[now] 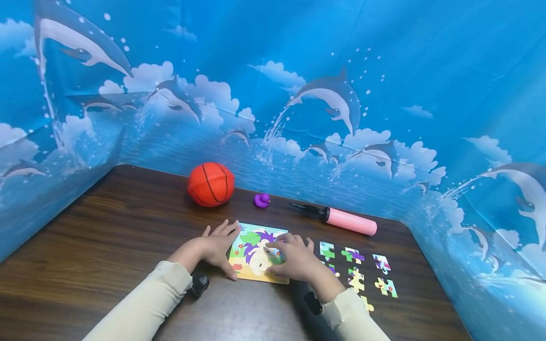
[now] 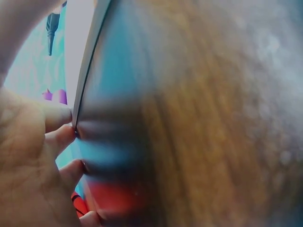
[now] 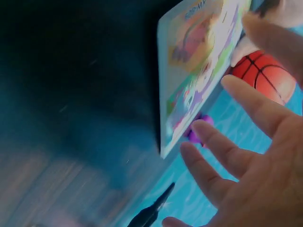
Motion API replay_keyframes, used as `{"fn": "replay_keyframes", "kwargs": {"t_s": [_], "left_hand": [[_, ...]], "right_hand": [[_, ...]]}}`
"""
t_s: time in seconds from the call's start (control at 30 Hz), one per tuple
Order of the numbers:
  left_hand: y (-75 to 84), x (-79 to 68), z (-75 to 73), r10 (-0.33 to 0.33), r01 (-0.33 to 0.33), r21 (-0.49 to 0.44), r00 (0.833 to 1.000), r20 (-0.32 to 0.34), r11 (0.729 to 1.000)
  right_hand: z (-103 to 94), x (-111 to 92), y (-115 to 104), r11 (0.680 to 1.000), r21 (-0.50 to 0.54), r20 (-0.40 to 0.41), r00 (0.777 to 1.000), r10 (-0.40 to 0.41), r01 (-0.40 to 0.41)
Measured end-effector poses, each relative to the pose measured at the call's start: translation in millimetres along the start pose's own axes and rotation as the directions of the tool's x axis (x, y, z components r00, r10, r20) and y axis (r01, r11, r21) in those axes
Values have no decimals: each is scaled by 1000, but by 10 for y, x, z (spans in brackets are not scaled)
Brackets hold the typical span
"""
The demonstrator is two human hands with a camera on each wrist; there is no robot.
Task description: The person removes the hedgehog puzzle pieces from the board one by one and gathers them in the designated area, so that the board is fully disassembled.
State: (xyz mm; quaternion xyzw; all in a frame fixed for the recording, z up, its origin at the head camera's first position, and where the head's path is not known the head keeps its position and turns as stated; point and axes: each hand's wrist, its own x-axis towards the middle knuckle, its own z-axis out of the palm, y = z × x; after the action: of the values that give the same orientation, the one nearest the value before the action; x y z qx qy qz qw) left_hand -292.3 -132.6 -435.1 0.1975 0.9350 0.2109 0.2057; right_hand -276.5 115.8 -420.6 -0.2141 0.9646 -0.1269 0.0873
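A flat rectangular jigsaw puzzle board (image 1: 255, 253) with a brightly coloured cartoon picture lies on the table between the hands. My left hand (image 1: 216, 247) is spread at its left side, fingertips by the upper left corner and thumb at the lower left. In the left wrist view, fingertips (image 2: 64, 137) meet the thin edge of the board (image 2: 87, 61). My right hand (image 1: 295, 258) is over the board's right part, thumb and index finger apart above the picture. Its fingers (image 3: 225, 149) are spread in the right wrist view, and nothing shows between them. The palm hides the board's right edge.
Several loose jigsaw pieces (image 1: 356, 279) lie right of the board, some partly behind the right forearm. Behind it are an orange-red toy basketball (image 1: 211, 184), a purple rubber duck (image 1: 262, 201) and a pink hand pump (image 1: 350, 221). A dolphin-print curtain (image 1: 273, 118) borders the table.
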Motion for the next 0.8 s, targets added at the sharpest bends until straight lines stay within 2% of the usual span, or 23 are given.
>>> {"fn": "replay_keyframes", "kwargs": {"t_s": [0.1,0.2,0.53,0.8], "left_hand": [[49,-11,-10,6,-6,-6,1000,-4,1000],[73,-5,-14,9,-9,-5,1000,-5,1000],[56,-16,-26,-13,13,16,1000,-5,1000],[38,-30,-22,-7,7,6,1000,7,1000]], "right_hand": [[-9,7,-22,999,-47,33,999,9,-7],[-27,-17,16,998,-67,26,1000,14,-13],[-18,-41,136,999,48,45,999,1,-4],[7,-12,143,999,50,62,998,-10,7]]}}
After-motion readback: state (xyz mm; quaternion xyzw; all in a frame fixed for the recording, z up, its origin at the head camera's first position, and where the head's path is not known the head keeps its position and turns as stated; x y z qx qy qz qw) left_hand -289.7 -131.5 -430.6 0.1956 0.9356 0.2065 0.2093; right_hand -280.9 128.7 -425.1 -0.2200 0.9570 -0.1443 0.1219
